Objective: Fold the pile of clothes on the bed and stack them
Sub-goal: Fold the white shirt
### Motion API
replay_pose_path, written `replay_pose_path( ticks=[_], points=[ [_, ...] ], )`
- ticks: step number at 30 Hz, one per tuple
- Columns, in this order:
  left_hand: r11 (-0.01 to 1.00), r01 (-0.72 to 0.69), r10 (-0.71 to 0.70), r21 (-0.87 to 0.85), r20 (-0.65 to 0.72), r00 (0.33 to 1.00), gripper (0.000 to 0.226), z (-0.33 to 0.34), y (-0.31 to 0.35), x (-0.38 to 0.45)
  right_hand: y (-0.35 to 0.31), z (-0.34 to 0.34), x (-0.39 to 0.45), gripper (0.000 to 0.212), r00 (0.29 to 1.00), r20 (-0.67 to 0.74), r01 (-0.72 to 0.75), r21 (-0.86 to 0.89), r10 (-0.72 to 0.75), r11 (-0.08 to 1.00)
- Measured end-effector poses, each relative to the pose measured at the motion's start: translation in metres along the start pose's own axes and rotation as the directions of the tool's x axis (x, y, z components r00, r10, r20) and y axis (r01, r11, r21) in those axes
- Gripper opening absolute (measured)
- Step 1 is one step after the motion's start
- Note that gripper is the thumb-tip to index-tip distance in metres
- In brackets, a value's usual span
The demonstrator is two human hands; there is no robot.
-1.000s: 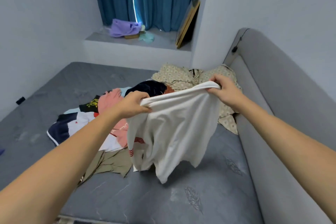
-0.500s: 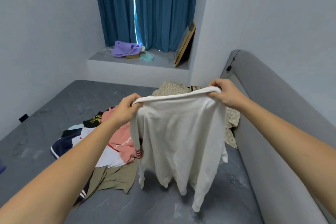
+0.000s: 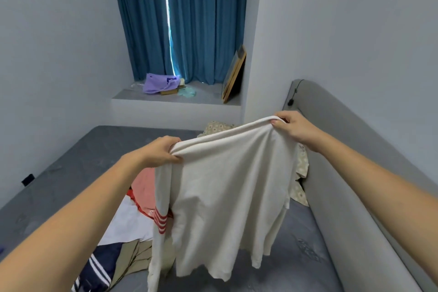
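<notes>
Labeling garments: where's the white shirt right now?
Head view, centre: the white shirt hangs above the bed, held between the left hand and right hand, right of the clothes pile.

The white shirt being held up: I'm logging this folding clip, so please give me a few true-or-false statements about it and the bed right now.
1. Both hands grip the white shirt along its top edge, left hand and right hand. True.
2. The shirt lies flat on the mattress. False: it hangs in the air.
3. A sleeve carries red stripes. True.
4. The curtains are red. False: they are blue.
5. Unfolded clothes lie on the bed under the left arm. True.
</notes>
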State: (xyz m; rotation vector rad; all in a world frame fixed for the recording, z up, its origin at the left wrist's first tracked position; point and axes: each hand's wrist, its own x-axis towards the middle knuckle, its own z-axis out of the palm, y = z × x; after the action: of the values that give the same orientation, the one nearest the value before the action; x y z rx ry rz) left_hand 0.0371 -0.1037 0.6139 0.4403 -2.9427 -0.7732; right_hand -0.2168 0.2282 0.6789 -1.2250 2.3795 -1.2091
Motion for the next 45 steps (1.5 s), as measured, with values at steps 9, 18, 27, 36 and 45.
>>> replay_pose_path(
  ticks=[9,18,27,36,45],
  points=[
    [0.984,0.168,-0.173,0.057,0.093,0.981,0.004,0.039,-0.033,0.003,-0.001,0.016,0.016,0.029,0.997,0.004,0.072,0.057,-0.072,0.996],
    [0.919,0.098,-0.162,-0.383,-0.138,0.977,0.019,0.051,-0.027,0.0,0.03,0.005,0.023,0.016,0.968,0.235,-0.087,-0.025,0.09,0.996],
    [0.917,0.094,-0.193,-0.389,-0.223,0.956,0.039,0.033,-0.018,0.005,0.071,-0.003,0.012,0.014,0.915,0.362,-0.204,0.039,0.177,0.978],
    [0.928,0.147,-0.229,-0.341,-0.217,0.949,0.025,0.057,0.013,0.009,0.101,0.117,-0.022,0.007,0.916,0.367,-0.201,0.079,0.159,0.976],
    [0.935,0.199,-0.273,-0.294,-0.236,0.933,0.03,0.035,0.004,-0.013,0.1,0.2,-0.048,0.037,0.924,0.319,-0.263,0.121,0.213,0.957]
  ],
)
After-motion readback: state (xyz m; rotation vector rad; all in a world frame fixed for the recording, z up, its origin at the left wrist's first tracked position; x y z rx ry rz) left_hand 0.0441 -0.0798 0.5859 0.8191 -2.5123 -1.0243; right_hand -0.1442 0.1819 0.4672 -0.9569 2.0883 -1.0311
